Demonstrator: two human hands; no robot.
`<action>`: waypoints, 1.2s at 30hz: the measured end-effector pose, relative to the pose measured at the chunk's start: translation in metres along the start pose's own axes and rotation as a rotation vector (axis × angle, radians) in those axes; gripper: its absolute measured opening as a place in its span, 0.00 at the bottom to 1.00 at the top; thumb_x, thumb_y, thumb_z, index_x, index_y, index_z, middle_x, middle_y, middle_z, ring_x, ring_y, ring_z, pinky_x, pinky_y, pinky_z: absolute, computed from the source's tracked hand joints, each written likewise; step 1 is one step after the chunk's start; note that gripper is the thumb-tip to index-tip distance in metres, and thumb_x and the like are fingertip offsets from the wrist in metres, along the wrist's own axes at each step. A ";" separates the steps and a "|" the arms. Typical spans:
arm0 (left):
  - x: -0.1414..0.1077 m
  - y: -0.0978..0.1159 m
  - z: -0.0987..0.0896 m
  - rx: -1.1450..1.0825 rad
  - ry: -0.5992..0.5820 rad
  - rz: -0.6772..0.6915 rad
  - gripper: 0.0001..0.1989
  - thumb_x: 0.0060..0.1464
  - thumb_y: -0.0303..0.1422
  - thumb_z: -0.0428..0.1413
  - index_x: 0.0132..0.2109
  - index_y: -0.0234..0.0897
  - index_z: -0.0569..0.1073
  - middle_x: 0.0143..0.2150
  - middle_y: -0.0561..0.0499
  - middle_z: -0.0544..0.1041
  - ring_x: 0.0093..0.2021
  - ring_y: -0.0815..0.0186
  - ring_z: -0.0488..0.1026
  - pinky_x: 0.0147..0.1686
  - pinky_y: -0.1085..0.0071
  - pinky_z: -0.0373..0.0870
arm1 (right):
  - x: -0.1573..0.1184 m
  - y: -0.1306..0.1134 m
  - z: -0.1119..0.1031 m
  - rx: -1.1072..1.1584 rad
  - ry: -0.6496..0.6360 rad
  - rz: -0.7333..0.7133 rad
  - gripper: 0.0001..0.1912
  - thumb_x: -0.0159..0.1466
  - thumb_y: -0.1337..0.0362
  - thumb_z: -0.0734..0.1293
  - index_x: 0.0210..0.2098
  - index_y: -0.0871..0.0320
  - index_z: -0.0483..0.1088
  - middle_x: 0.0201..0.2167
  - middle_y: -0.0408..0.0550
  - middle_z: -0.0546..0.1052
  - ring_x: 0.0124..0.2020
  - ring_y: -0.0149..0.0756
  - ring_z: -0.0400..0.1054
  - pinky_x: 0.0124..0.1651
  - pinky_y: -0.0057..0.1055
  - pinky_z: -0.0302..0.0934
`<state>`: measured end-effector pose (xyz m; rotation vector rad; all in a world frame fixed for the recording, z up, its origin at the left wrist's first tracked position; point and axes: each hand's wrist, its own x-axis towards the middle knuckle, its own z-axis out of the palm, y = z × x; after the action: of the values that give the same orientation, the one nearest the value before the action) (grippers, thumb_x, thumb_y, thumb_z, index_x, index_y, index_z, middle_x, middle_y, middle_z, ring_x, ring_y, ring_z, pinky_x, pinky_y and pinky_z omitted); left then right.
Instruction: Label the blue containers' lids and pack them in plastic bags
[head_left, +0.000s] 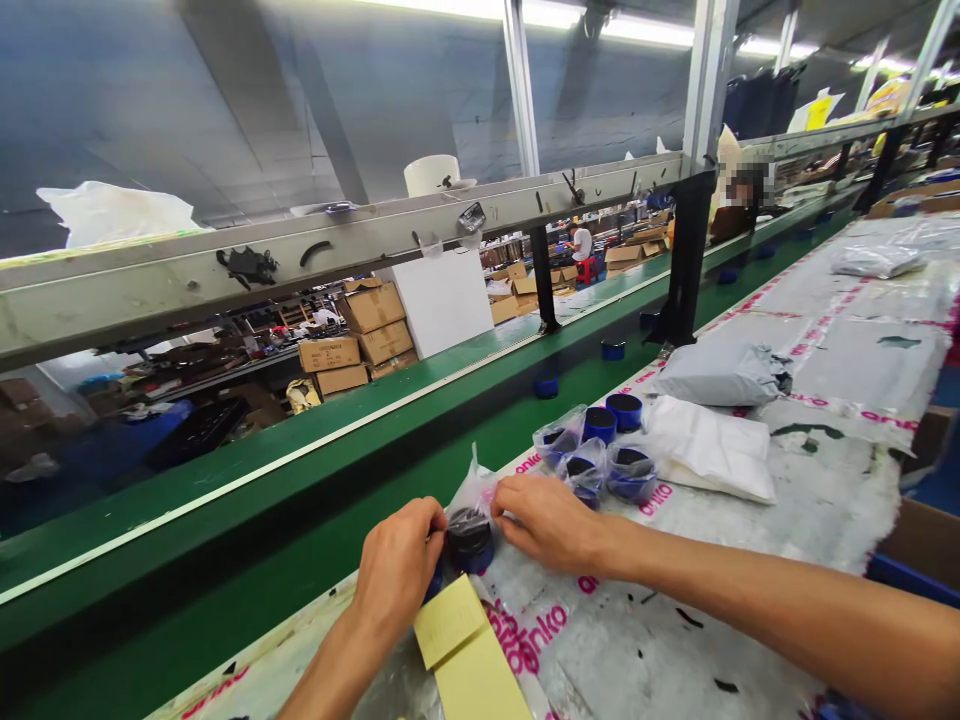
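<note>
A blue and black round item (pixel 471 542) stands on the covered table, with a clear plastic bag (pixel 474 492) around it. On its left side my left hand (pixel 403 550) has its fingers pinched at the bag's edge. My right hand (pixel 541 515) pinches the same bag from the right, near its top. Yellow paper pads (pixel 469 640) lie just in front of the item. Behind my right hand sit several blue and black round items, some inside clear bags (pixel 585 468). Part of another blue piece shows beside my left hand.
A green conveyor belt (pixel 300 510) runs along the table's far side, carrying blue round items (pixel 546 387). White folded bags (pixel 709 450) and a grey plastic packet (pixel 716 373) lie at the right. Above the belt runs a metal rail (pixel 360 238). Far back, a person sits on a red stool.
</note>
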<state>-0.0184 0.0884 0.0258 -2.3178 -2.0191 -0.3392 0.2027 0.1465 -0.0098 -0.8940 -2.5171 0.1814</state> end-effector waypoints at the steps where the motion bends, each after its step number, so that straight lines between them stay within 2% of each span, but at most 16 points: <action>1: -0.002 0.000 0.000 -0.010 -0.003 0.009 0.08 0.56 0.24 0.51 0.37 0.43 0.70 0.34 0.57 0.77 0.34 0.66 0.72 0.33 0.71 0.56 | -0.002 0.001 0.001 -0.015 -0.001 -0.034 0.08 0.66 0.68 0.63 0.41 0.58 0.73 0.39 0.48 0.77 0.41 0.38 0.70 0.40 0.31 0.58; 7: -0.011 0.000 0.000 -0.010 -0.018 0.057 0.10 0.54 0.21 0.50 0.36 0.42 0.70 0.36 0.56 0.77 0.38 0.65 0.72 0.36 0.70 0.58 | -0.006 0.006 0.009 -0.120 0.015 -0.197 0.08 0.69 0.67 0.61 0.41 0.59 0.73 0.44 0.49 0.76 0.43 0.38 0.69 0.42 0.32 0.60; 12: -0.008 0.009 -0.006 0.265 -0.086 0.116 0.12 0.59 0.22 0.47 0.39 0.41 0.72 0.39 0.52 0.77 0.41 0.60 0.74 0.40 0.66 0.61 | -0.001 0.006 0.007 -0.218 -0.019 -0.258 0.08 0.68 0.67 0.61 0.39 0.59 0.73 0.44 0.51 0.76 0.43 0.39 0.69 0.43 0.33 0.62; 16: 0.005 0.024 -0.009 0.359 -0.104 0.016 0.12 0.57 0.21 0.47 0.39 0.37 0.73 0.37 0.46 0.79 0.39 0.54 0.77 0.35 0.63 0.60 | 0.003 0.002 0.005 -0.242 -0.051 -0.158 0.08 0.68 0.68 0.61 0.39 0.60 0.72 0.41 0.52 0.77 0.41 0.39 0.70 0.41 0.32 0.62; 19: 0.008 0.026 -0.007 0.362 -0.108 -0.011 0.12 0.57 0.21 0.47 0.39 0.37 0.72 0.37 0.46 0.79 0.37 0.54 0.77 0.32 0.64 0.59 | 0.002 0.001 0.007 -0.185 -0.038 -0.055 0.08 0.68 0.69 0.61 0.40 0.60 0.73 0.40 0.50 0.77 0.40 0.39 0.71 0.40 0.32 0.62; 23: -0.001 0.018 -0.003 0.329 -0.094 0.005 0.09 0.58 0.23 0.49 0.39 0.40 0.71 0.37 0.51 0.79 0.37 0.57 0.77 0.33 0.65 0.59 | -0.003 0.003 0.011 -0.062 -0.045 -0.106 0.08 0.67 0.68 0.62 0.41 0.59 0.73 0.40 0.48 0.78 0.42 0.38 0.71 0.42 0.32 0.62; 27: -0.011 0.007 0.002 0.268 -0.038 0.108 0.10 0.55 0.20 0.50 0.36 0.40 0.69 0.34 0.53 0.77 0.37 0.60 0.75 0.37 0.65 0.62 | -0.008 0.005 0.015 -0.018 -0.013 -0.166 0.08 0.68 0.68 0.62 0.42 0.59 0.72 0.41 0.48 0.78 0.43 0.37 0.71 0.44 0.31 0.63; 30: -0.014 -0.001 0.010 0.217 0.045 0.220 0.11 0.53 0.18 0.52 0.33 0.40 0.68 0.31 0.55 0.75 0.34 0.62 0.73 0.37 0.67 0.63 | -0.011 0.006 0.016 -0.106 0.015 -0.246 0.07 0.68 0.68 0.62 0.40 0.60 0.72 0.43 0.48 0.77 0.43 0.37 0.70 0.42 0.31 0.63; 34: -0.014 -0.011 0.020 0.239 0.264 0.511 0.12 0.55 0.17 0.51 0.31 0.38 0.66 0.28 0.54 0.71 0.30 0.64 0.69 0.36 0.66 0.65 | -0.017 0.008 0.014 -0.312 0.071 -0.365 0.05 0.69 0.69 0.62 0.38 0.59 0.70 0.43 0.49 0.76 0.39 0.37 0.69 0.38 0.33 0.62; 36: -0.014 -0.014 0.022 0.301 0.327 0.654 0.11 0.57 0.18 0.49 0.31 0.37 0.66 0.28 0.52 0.71 0.29 0.63 0.68 0.36 0.65 0.67 | -0.020 0.007 0.011 -0.397 0.083 -0.424 0.06 0.69 0.70 0.61 0.39 0.59 0.70 0.42 0.49 0.76 0.37 0.37 0.67 0.36 0.33 0.60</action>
<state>-0.0307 0.0808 0.0002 -2.3658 -1.0119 -0.3155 0.2153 0.1402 -0.0285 -0.4664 -2.6364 -0.4935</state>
